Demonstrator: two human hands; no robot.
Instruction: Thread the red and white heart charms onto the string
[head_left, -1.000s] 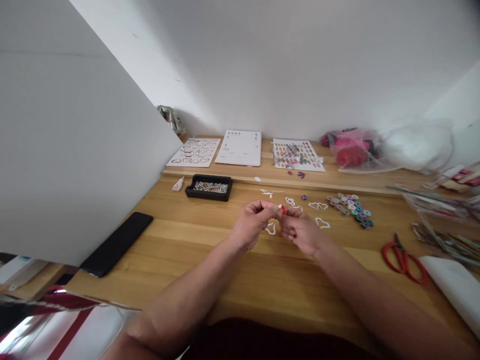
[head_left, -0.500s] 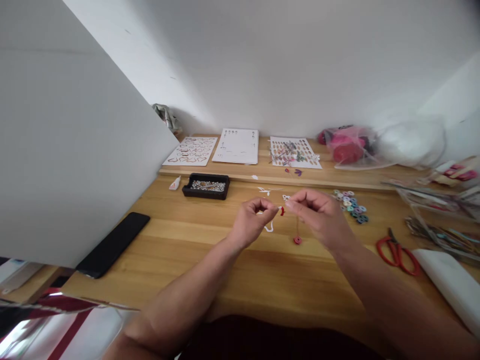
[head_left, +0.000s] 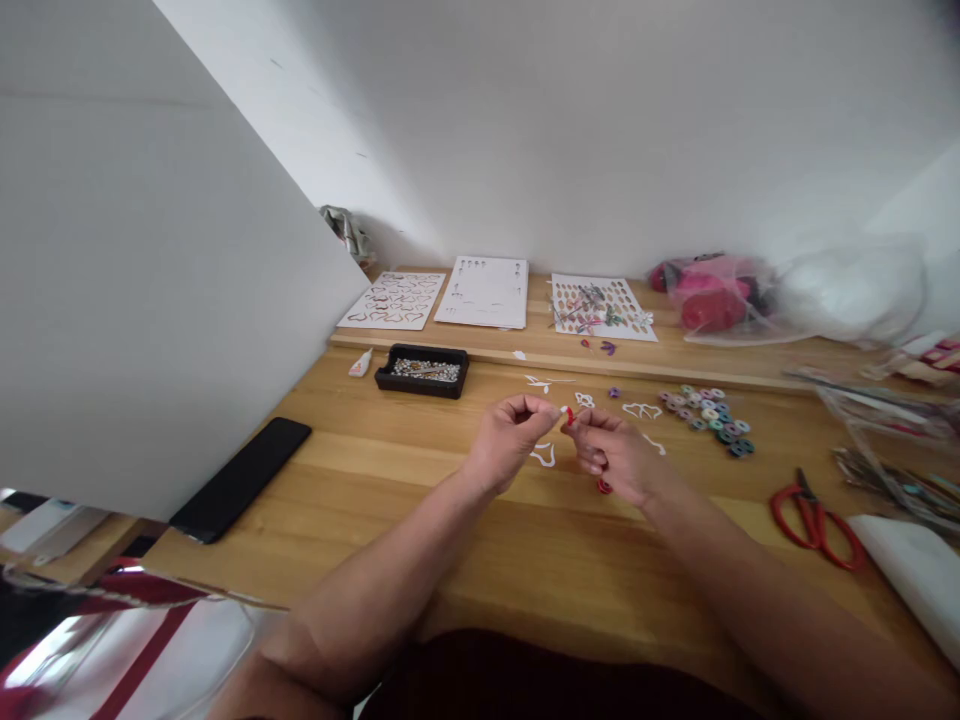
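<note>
My left hand point(head_left: 511, 440) is closed in a pinch on a small white piece wrapped partly in red point(head_left: 569, 415), held above the table. Thumb and fingers of my right hand point(head_left: 611, 452) pinch close against its red part, where red thread seems to run; the thread itself is too fine to make out. Just below my right hand is a small red thread bobbin point(head_left: 604, 486). White cut-out shapes point(head_left: 642, 410) lie around both hands, one partly hidden behind my left fingers. A small purple bobbin point(head_left: 614, 392) sits beyond my right hand.
Many-coloured bobbins point(head_left: 709, 410) cluster at the right, with red-handled scissors point(head_left: 816, 520) nearer me. At the left are a black tray of beads point(head_left: 422, 371), a glue bottle point(head_left: 361, 363) and a black phone-like slab point(head_left: 241, 480). Printed sheets point(head_left: 484, 292) lie on the raised back ledge.
My right hand has come down and in toward my left, its fingers now at the red part. The bobbin that hung on a thread is partly behind the right hand. The view has shifted slightly.
</note>
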